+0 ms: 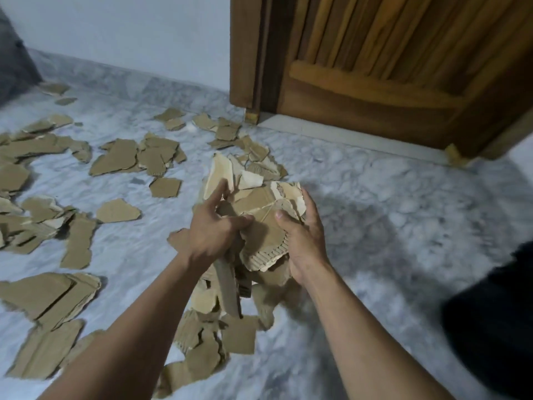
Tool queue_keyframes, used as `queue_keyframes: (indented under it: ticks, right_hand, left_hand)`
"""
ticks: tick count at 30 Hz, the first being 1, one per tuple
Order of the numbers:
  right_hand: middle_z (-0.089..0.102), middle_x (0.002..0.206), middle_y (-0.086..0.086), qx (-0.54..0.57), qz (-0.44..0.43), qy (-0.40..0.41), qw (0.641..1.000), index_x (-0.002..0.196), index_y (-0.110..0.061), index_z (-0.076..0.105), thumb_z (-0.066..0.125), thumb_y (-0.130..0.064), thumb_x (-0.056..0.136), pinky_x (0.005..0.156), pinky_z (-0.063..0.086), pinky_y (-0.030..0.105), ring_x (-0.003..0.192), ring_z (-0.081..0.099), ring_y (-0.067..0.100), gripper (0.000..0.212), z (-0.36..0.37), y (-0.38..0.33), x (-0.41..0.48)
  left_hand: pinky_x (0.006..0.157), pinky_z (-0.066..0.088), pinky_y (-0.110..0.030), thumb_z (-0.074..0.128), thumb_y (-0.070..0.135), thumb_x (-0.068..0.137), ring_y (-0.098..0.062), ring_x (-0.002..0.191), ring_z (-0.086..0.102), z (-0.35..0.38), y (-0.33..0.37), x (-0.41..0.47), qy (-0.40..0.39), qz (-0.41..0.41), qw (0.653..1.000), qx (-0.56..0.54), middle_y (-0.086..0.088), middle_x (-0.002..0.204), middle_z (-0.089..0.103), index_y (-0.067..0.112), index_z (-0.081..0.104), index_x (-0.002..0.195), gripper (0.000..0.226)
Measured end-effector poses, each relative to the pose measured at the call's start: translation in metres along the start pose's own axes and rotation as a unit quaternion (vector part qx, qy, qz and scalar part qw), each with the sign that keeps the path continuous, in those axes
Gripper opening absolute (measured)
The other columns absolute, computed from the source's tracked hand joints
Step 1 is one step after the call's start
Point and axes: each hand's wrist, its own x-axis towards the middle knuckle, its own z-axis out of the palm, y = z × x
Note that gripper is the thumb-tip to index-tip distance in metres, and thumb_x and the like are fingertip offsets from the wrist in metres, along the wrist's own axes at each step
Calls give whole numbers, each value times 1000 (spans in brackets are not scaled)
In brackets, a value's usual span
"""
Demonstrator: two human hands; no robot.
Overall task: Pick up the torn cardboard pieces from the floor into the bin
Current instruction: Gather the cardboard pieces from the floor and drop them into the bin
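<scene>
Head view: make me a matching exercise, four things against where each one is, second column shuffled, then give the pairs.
Things:
1. bundle of torn cardboard
2. wooden door
3. dark object
4. loose cardboard pieces

Places:
A. right edge of the view, partly cut off
B. scattered over the marble floor, mostly on the left
C. clamped between the left hand and right hand
D. top right, behind the hands

Pairs: 1-C, 2-D, 3-A, 4-B

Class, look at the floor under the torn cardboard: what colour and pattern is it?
Pale grey-white marble floor with cloudy grey veining, seen in the head view.
</scene>
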Motion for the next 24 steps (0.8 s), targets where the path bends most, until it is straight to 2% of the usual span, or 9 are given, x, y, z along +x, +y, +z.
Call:
queue_keyframes:
  ticks: [2, 5, 7, 10, 12, 15, 18, 21, 24]
  right_hand:
    - [52, 143, -12, 2, -21, 21, 1000, 132, -57, 53, 71, -7, 90, 107, 47, 39, 124, 57, 7, 68, -31, -34, -13]
    - [58, 120, -23, 8, -54, 56, 997, 135, -52, 52, 70, -5, 91, 103, 47, 29, 108, 58, -7, 67, -84, -89, -38]
    - [56, 115, -24, 4, -70, 76, 995, 141, -49, 48, 69, -8, 92, 97, 44, 26, 102, 55, -8, 67, -126, -127, -57]
    - [55, 125, -19, 2, -106, 123, 987, 144, -48, 46, 71, -12, 92, 101, 43, 30, 114, 55, 4, 68, -196, -179, -80]
    - [62, 130, -15, 10, -148, 151, 977, 137, -50, 51, 74, -13, 88, 105, 48, 40, 120, 59, 11, 66, -247, -209, -90]
    - [65, 131, -10, 6, -191, 203, 960, 117, -63, 59, 76, -18, 79, 100, 53, 48, 118, 64, 19, 61, -327, -245, -102]
    - [65, 130, -10, 6, -215, 257, 942, 111, -64, 60, 78, -15, 79, 100, 53, 42, 116, 64, 15, 61, -405, -258, -109]
    - [65, 129, -11, 23, -219, 292, 931, 129, -53, 56, 76, -7, 84, 94, 52, 29, 114, 64, 8, 68, -470, -246, -110]
    - [66, 128, -6, 24, -170, 312, 935, 135, -43, 56, 75, -11, 85, 92, 55, 34, 112, 66, 14, 62, -516, -211, -104]
  left_hand:
    - [81, 52, -12, 84, 18, 80, -8, 102, 65, 28, 35, -18, -12, 36, 999, -4, 8, 136, 60, 30, 41, 154, 87]
    - [73, 45, 0, 79, 11, 85, -3, 105, 61, 75, 85, -49, -38, 82, 996, -11, 11, 139, 56, 23, 42, 154, 79]
    - [79, 48, -4, 79, 12, 85, -1, 101, 62, 112, 118, -72, -54, 120, 991, -15, 10, 136, 60, 21, 41, 155, 80]
    - [102, 49, -23, 78, 14, 86, -10, 116, 61, 174, 170, -108, -88, 163, 982, -25, 8, 137, 60, 21, 40, 156, 79]
    - [105, 48, -27, 78, 14, 86, -12, 120, 61, 223, 201, -126, -124, 193, 972, -43, 7, 137, 60, 18, 38, 156, 81]
    - [108, 48, -33, 79, 15, 82, -12, 120, 61, 303, 234, -150, -158, 229, 958, -62, 6, 138, 61, 15, 36, 157, 86]
    - [106, 46, -26, 79, 15, 82, -9, 118, 60, 386, 248, -170, -195, 240, 948, -80, 10, 135, 62, 16, 37, 156, 85]
    - [95, 42, -13, 79, 18, 83, -4, 113, 59, 457, 240, -181, -210, 253, 942, -72, 14, 129, 61, 21, 41, 155, 82]
    - [88, 42, -12, 80, 23, 84, -2, 105, 57, 506, 208, -182, -239, 211, 947, -32, 14, 129, 58, 28, 44, 152, 78]
